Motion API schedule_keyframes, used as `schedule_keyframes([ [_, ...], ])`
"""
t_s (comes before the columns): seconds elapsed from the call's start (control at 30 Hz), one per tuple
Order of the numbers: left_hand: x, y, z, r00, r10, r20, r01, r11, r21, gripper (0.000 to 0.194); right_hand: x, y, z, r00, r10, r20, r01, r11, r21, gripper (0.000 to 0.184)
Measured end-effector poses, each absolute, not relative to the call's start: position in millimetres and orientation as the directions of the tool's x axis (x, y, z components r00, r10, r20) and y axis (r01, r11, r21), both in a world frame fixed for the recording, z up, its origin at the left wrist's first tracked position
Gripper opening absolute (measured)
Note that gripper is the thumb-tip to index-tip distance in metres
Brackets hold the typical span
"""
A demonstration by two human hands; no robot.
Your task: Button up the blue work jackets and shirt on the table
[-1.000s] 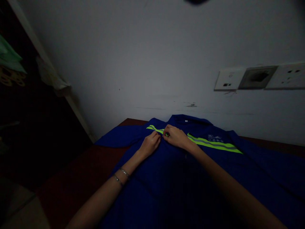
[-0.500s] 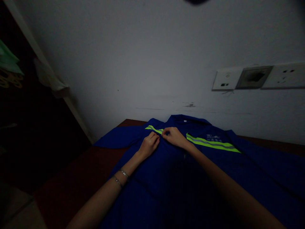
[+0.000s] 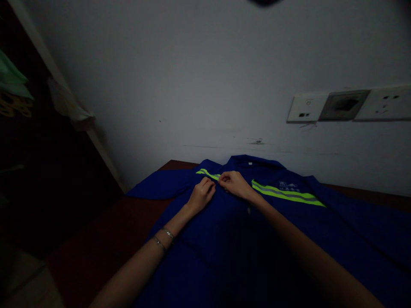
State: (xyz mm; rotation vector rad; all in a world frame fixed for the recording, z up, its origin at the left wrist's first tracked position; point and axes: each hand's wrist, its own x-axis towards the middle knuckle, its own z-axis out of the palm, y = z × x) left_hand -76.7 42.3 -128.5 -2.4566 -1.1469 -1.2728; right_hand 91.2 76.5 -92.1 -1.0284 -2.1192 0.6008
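A blue work jacket (image 3: 199, 239) lies spread out, collar toward the wall, with yellow-green reflective strips (image 3: 289, 195) across the chest and pale print above the right-hand strip. My left hand (image 3: 201, 193) is closed at the chest, its fingers pinching the jacket's cloth just below the left-hand strip. Close beside it, my right hand (image 3: 233, 183) pinches the jacket at the inner end of that same strip. The fingertips nearly meet. Dim light hides exactly which fold or fastening lies between them. Two bracelets circle my left wrist.
Under the jacket is a dark red tabletop (image 3: 105, 233), its far edge against a white wall (image 3: 192, 77). Wall sockets (image 3: 305, 109) sit at the right. On the left are a dark doorway, a hanging green cloth (image 3: 13, 77) and a pale bag (image 3: 67, 100).
Both hands stay nearly in place on the jacket, still pinching. The view has shifted very slightly.
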Motion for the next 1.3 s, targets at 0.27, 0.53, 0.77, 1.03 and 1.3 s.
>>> schedule_keyframes([
  [0.27, -72.2, 41.6, -122.0, 0.336, 0.658, 0.674, 0.727, -0.636, 0.259, 0.012, 91.5, 73.6, -88.4, -0.492, 0.775, 0.397, 0.500, 0.625, -0.600, 0.014],
  [0.53, -71.9, 40.6, -118.6, 0.399, 0.694, 0.599, 0.813, -0.570, 0.119, 0.016, 91.6, 70.8, -86.7, -0.528, 0.741, 0.416, 0.526, 0.669, -0.524, 0.016],
  [0.77, -78.3, 43.6, -122.2, 0.464, 0.627, 0.626, 0.782, -0.621, 0.043, 0.016, 91.6, 69.8, -86.3, -0.520, 0.737, 0.432, 0.577, 0.676, -0.459, 0.016],
  [1.03, -80.3, 43.5, -127.4, 0.460, 0.563, 0.687, 0.753, -0.657, 0.036, 0.019, 97.8, 77.0, -86.7, -0.478, 0.751, 0.456, 0.647, 0.652, -0.396, 0.016],
  [1.3, -73.7, 36.8, -123.0, 0.400, 0.536, 0.744, 0.721, -0.684, 0.105, 0.017, 111.3, 78.2, -73.7, -0.330, 0.818, 0.471, 0.700, 0.547, -0.459, 0.023],
])
